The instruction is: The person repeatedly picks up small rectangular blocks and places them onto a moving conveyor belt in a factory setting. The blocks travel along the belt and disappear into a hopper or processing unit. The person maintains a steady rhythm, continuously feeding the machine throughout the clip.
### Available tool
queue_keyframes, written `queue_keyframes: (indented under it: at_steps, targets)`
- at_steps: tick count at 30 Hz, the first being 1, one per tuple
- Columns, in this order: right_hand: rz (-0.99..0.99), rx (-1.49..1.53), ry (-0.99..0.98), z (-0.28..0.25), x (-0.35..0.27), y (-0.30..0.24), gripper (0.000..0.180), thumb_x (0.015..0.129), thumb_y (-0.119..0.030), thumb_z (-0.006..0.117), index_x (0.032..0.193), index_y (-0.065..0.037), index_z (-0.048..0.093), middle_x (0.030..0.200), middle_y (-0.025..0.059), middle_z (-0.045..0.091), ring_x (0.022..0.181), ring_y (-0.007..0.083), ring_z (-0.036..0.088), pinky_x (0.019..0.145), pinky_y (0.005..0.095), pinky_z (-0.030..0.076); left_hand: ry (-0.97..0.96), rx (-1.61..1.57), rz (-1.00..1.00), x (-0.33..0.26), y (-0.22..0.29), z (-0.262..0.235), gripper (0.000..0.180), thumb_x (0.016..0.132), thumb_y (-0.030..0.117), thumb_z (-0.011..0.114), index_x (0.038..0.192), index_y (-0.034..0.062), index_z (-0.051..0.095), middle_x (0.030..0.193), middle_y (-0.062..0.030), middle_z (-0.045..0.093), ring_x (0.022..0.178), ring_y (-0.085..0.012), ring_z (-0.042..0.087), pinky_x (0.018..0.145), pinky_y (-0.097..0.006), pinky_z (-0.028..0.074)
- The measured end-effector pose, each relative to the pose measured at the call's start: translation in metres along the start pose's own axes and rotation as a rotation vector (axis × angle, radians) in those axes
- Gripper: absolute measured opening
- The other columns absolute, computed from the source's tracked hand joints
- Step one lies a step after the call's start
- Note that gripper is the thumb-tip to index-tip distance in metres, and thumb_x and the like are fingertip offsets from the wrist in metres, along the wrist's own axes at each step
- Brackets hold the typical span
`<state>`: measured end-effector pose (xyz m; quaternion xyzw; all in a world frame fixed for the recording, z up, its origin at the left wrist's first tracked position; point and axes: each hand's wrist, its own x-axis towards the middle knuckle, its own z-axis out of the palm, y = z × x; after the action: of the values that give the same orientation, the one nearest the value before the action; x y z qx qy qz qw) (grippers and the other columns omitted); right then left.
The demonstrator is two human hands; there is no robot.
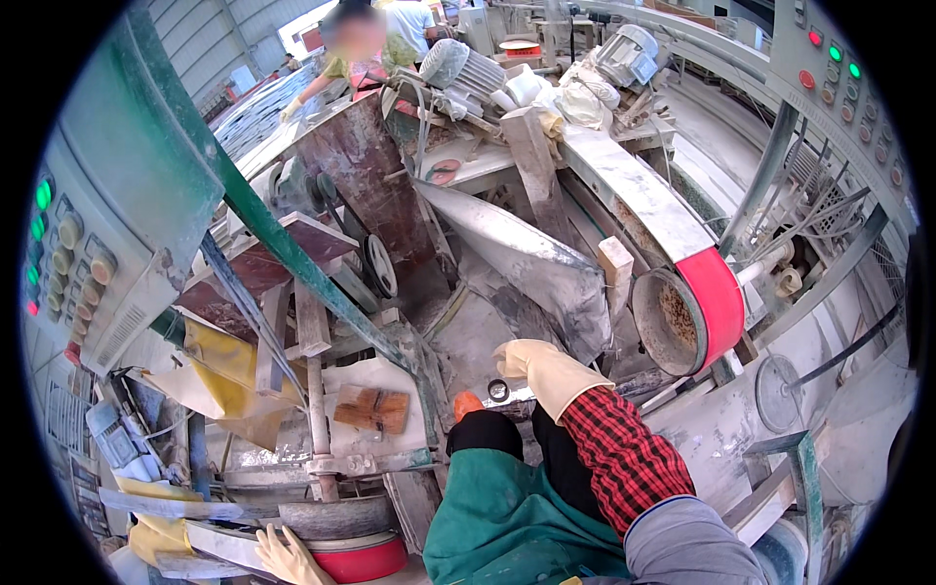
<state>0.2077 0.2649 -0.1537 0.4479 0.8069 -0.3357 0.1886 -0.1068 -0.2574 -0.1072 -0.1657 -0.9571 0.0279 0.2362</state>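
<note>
My right hand (pixel 542 371), in a cream glove with a red plaid sleeve behind it, is curled over a thin metal tool whose ring end (pixel 499 391) sticks out to the left. It is down among dusty machine parts. An orange piece (pixel 466 403) lies just left of the ring. Teal and black cloth (pixel 492 497) covers the space below the hand. My left hand (pixel 286 556), also in a cream glove, is at the bottom edge with fingers spread, beside a red-rimmed wheel (pixel 363 561). It holds nothing.
A drum with a red belt (pixel 715 304) sits right of my right hand. Grey control panels with round buttons stand at the left (pixel 73 253) and upper right (pixel 843 78). Motors (pixel 458 68) sit at the top. Another person (pixel 356 44) works at the back.
</note>
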Motion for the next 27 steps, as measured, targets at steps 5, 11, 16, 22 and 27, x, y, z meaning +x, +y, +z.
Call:
queue_keyframes:
  at_steps: [5, 11, 16, 22, 27]
  targets:
    - [-0.031, -0.010, 0.040, 0.006, 0.006, 0.002, 0.044, 0.087, -0.030, 0.046, 0.131, -0.026, 0.054, 0.131, 0.0049, 0.057, 0.117, 0.0308, 0.056, 0.097, 0.0439, 0.045, -0.012, 0.009, 0.007, -0.003, 0.007, -0.007, 0.036, 0.092, 0.038, 0.053, 0.118, 0.0158, 0.063, 0.134, -0.0096, 0.053, 0.116, -0.0369, 0.049, 0.095, -0.047, 0.038]
    - [0.011, -0.020, -0.010, 0.000, -0.001, -0.005, 0.049, 0.087, -0.033, 0.047, 0.136, -0.028, 0.049, 0.135, 0.0054, 0.054, 0.121, 0.0292, 0.053, 0.101, 0.0434, 0.042, -0.013, 0.019, 0.004, -0.009, 0.012, -0.014, 0.035, 0.092, 0.038, 0.053, 0.118, 0.0160, 0.063, 0.134, -0.0092, 0.054, 0.116, -0.0369, 0.049, 0.095, -0.048, 0.038]
    - [0.011, -0.020, -0.009, 0.001, 0.003, 0.001, 0.049, 0.086, -0.033, 0.047, 0.135, -0.027, 0.049, 0.135, 0.0053, 0.054, 0.122, 0.0288, 0.052, 0.101, 0.0427, 0.042, -0.013, 0.022, 0.015, -0.011, 0.020, -0.016, 0.035, 0.092, 0.037, 0.053, 0.118, 0.0162, 0.063, 0.134, -0.0088, 0.054, 0.117, -0.0370, 0.049, 0.095, -0.048, 0.038]
    - [-0.033, -0.004, 0.005, 0.000, 0.001, 0.000, 0.050, 0.086, -0.032, 0.048, 0.135, -0.025, 0.049, 0.135, 0.0058, 0.054, 0.123, 0.0294, 0.051, 0.102, 0.0417, 0.042, -0.004, 0.029, 0.022, -0.013, 0.025, -0.020, 0.035, 0.092, 0.037, 0.053, 0.118, 0.0164, 0.063, 0.133, -0.0084, 0.054, 0.117, -0.0370, 0.048, 0.095, -0.048, 0.038]
    - [-0.034, 0.004, 0.008, 0.004, 0.007, 0.004, 0.050, 0.086, -0.032, 0.049, 0.136, -0.024, 0.049, 0.135, 0.0063, 0.053, 0.123, 0.0292, 0.051, 0.102, 0.0410, 0.041, 0.000, 0.032, 0.030, -0.015, 0.031, -0.023, 0.035, 0.092, 0.037, 0.053, 0.119, 0.0165, 0.063, 0.133, -0.0080, 0.054, 0.117, -0.0370, 0.048, 0.095, -0.048, 0.038]
